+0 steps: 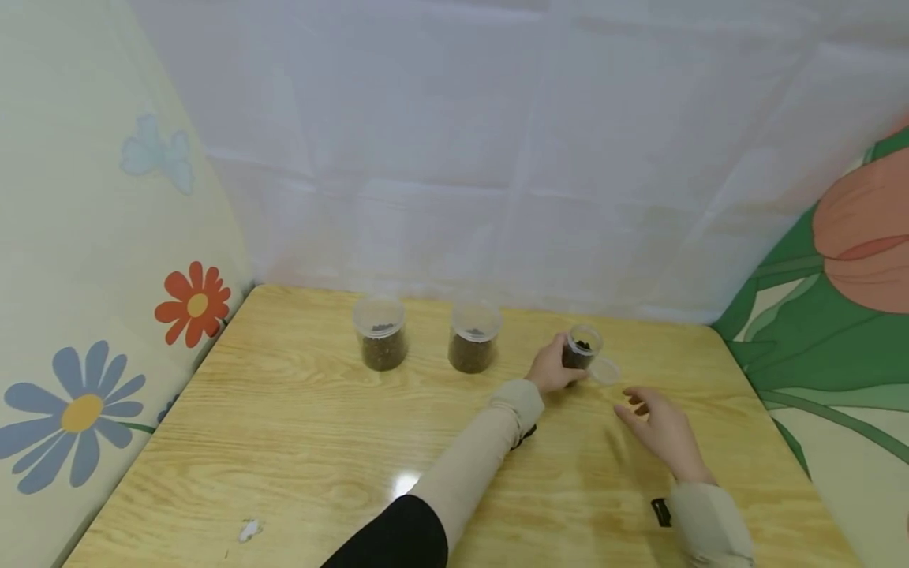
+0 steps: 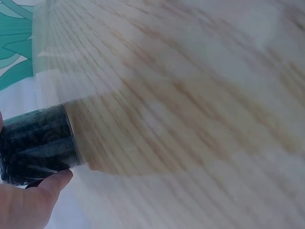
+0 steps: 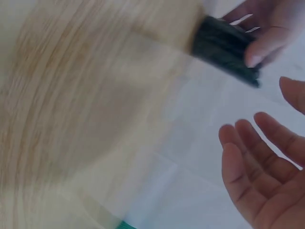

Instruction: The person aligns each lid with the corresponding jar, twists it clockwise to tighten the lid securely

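My left hand [image 1: 552, 368] grips a small clear jar [image 1: 578, 355] of dark, bean-like pieces near the back right of the table. Its thumb lies along the side of the jar [image 2: 38, 145] in the left wrist view. Just right of the jar is a clear round lid [image 1: 604, 371]. My right hand [image 1: 662, 432] hovers nearer the front with loosely bent fingers and holds nothing. The right wrist view shows this hand [image 3: 267, 179] apart from the jar [image 3: 224, 50].
Two larger clear jars, one at the left [image 1: 382, 335] and one in the middle [image 1: 474, 339], stand toward the back of the wooden table [image 1: 298, 426], partly filled with brown material. A white curtain [image 1: 454, 158] hangs behind. A pale worn spot [image 1: 250, 530] marks the front left.
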